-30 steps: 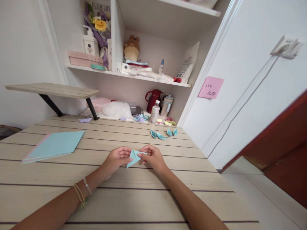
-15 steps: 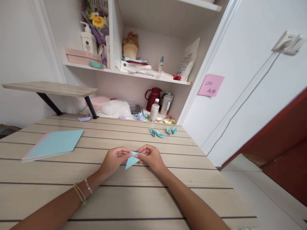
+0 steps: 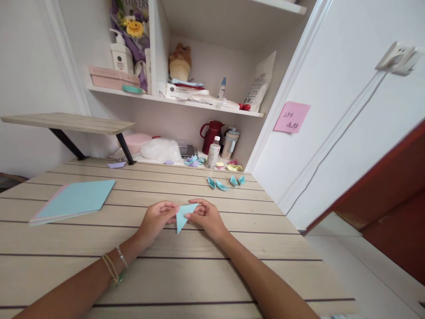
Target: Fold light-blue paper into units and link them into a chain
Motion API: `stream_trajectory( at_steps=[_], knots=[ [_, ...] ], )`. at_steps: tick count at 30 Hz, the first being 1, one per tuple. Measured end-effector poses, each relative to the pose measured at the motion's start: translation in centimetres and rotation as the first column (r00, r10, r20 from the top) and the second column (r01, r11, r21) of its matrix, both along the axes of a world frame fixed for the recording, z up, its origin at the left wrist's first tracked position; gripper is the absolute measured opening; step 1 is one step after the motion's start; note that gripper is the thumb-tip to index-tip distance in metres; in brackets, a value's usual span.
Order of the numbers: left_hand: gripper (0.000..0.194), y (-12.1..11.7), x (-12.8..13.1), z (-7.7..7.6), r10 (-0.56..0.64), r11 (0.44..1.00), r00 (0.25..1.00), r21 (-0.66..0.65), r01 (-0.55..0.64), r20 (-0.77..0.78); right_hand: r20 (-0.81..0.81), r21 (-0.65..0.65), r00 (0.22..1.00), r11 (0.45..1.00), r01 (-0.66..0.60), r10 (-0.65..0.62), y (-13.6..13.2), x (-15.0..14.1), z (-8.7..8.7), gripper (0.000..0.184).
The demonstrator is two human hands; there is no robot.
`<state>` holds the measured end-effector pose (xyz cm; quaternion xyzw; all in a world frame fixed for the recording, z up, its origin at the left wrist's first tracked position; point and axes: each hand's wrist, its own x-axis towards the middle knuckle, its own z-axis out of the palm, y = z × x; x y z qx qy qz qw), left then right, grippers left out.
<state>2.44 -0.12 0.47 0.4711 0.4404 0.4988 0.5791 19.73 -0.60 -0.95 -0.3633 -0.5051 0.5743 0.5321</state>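
A light blue piece of folded paper [image 3: 182, 216], roughly triangular with one corner pointing down, is held just above the wooden table [image 3: 212, 283]. My left hand [image 3: 160, 219] pinches its left edge between thumb and fingers. On the other side, my right hand [image 3: 206, 218] grips it, thumb pressed on the front face and fingers behind. Beyond the hands lie several small blue folded paper boats [image 3: 222, 186]. A stack of coloured paper sheets [image 3: 78, 197], blue on top, rests at the left.
A small raised wooden shelf [image 3: 69, 122] on black legs stands at the back left. Along the back are a plastic bottle [image 3: 213, 153], a red jug [image 3: 212, 136], a patterned cup [image 3: 230, 144] and a heap of folded papers [image 3: 193, 161]. A wall borders the table's right side.
The folded paper has been turned slightly between my fingers, and more of its face shows. My left hand's grip has shifted to its left edge.
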Motion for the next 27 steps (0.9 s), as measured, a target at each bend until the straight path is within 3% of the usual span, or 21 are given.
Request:
stream_trajectory(
  at_steps=[7, 16, 27],
  knots=[
    [0.028, -0.02, 0.02, -0.18, -0.070, 0.997, 0.997, 0.013, 0.071, -0.026, -0.051, -0.076, 0.998, 0.997, 0.019, -0.023, 0.17, 0.13, 0.36, 0.023],
    [0.023, -0.49, 0.30, -0.32, -0.106, 0.994, 0.994, -0.027, 0.105, -0.038, 0.075, 0.084, 0.992, 0.992, 0.096, -0.103, 0.55, 0.24, 0.36, 0.029],
    [0.024, -0.63, 0.72, -0.64, -0.142, 0.989, 0.990, -0.039, 0.142, -0.021, 0.090, 0.060, 0.973, 0.977, 0.207, -0.212, 0.65, 0.13, -0.31, 0.027]
  ],
)
